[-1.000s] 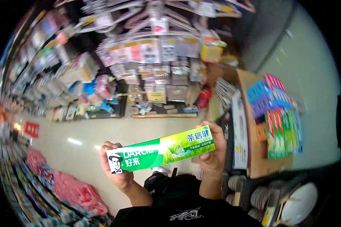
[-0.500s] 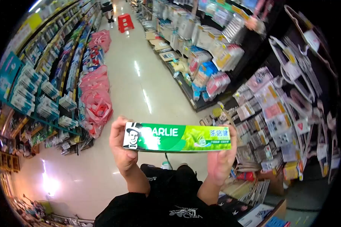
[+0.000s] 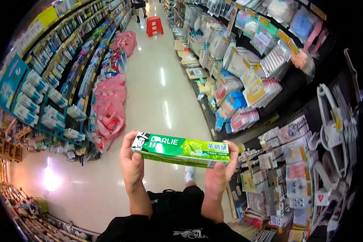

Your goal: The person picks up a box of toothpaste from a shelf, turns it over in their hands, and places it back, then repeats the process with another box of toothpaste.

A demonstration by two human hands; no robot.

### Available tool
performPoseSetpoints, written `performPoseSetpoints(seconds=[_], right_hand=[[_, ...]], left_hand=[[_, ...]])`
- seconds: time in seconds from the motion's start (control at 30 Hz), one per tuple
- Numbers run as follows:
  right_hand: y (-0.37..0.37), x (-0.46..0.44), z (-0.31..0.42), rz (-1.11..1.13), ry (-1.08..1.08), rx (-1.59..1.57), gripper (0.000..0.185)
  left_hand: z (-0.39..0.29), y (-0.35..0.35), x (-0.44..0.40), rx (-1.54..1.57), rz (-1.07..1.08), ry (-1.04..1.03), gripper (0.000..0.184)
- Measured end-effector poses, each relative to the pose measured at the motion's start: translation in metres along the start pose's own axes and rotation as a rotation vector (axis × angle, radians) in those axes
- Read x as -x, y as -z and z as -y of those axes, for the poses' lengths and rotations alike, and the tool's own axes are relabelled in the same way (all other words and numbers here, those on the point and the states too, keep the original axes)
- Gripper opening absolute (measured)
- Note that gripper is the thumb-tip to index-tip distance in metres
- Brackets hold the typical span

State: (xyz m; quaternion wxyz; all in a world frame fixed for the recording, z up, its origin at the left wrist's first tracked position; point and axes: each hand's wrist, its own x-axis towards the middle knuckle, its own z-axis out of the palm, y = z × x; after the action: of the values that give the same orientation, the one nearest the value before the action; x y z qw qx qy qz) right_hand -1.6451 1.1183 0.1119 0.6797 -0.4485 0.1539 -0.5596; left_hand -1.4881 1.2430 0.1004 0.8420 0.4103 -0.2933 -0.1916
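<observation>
A long green and white Darlie toothpaste box (image 3: pixel 181 148) is held up lengthwise between my two hands, in front of my body. Its printed front and a lower green side both show. My left hand (image 3: pixel 134 165) is closed on the end with the hat-and-face logo, thumb low on the near side. Around the yellow-green end my right hand (image 3: pixel 220 173) is closed, with its thumb against the near side. The box slopes slightly down to the right.
Shelves of boxed goods (image 3: pixel 48 92) curve along the left, with pink plastic bags (image 3: pixel 109 117) at their foot. Packaged goods (image 3: pixel 238 72) and hangers (image 3: pixel 330 133) hang at the right. Up the aisle are a red stool (image 3: pixel 154 26) and a person's legs (image 3: pixel 140 12).
The view has swung from the hanger rack and carton to the long aisle. Both hands have kept hold of the box, which has tilted so that its lower side shows.
</observation>
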Motion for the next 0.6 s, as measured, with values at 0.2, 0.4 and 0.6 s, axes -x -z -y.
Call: performPoseSetpoints(seconds=[0.2,0.4,0.6], right_hand=[[0.029,-0.082,-0.003,-0.022,0.206,0.180,0.067],[0.038,-0.171,-0.026,0.306,0.478,-0.219,0.075],[0.028,-0.213,-0.051,0.197,0.165,-0.056,0.074]], left_hand=[[0.026,-0.061,-0.048,-0.102,-0.213,-0.088,0.070],[0.054,-0.096,-0.090,0.024,-0.108,-0.282,0.070],[0.073,-0.089,-0.127,-0.126,-0.205,-0.236,0.073]])
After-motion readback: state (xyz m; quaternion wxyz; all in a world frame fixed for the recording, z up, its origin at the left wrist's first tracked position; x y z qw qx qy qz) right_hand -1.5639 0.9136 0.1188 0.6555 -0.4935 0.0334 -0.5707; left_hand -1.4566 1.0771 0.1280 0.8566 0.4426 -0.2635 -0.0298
